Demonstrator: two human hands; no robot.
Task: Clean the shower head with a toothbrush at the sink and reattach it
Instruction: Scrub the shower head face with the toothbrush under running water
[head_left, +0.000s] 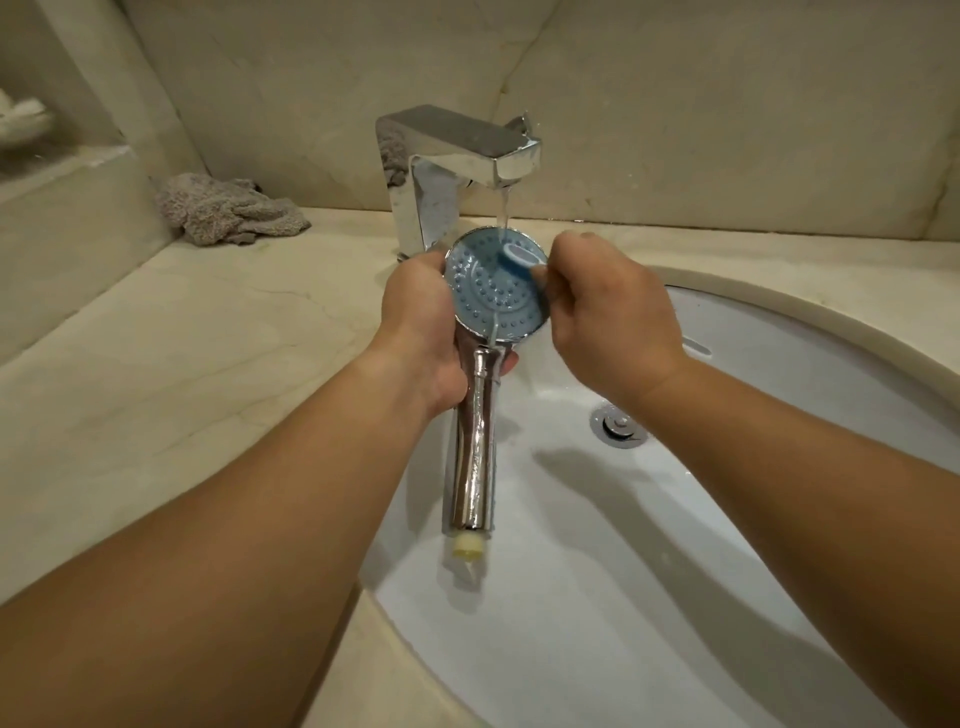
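A chrome shower head (485, 296) with a blue nozzle face points up at me, held over the white sink (779, 374). My left hand (421, 322) grips it around the neck, just below the round face; the chrome handle hangs down toward me, ending in a yellowish threaded tip. My right hand (608, 317) pinches a blue and white toothbrush (522, 260), whose head lies on the upper right of the nozzle face. Water runs from the chrome tap (457, 150) onto the face beside the brush. Most of the toothbrush handle is hidden inside my right hand.
A crumpled grey cloth (228, 210) lies on the beige marble counter (182, 364) at the back left. The sink's metal drain (620, 426) sits right of the shower handle. Marble walls close off the back and left side.
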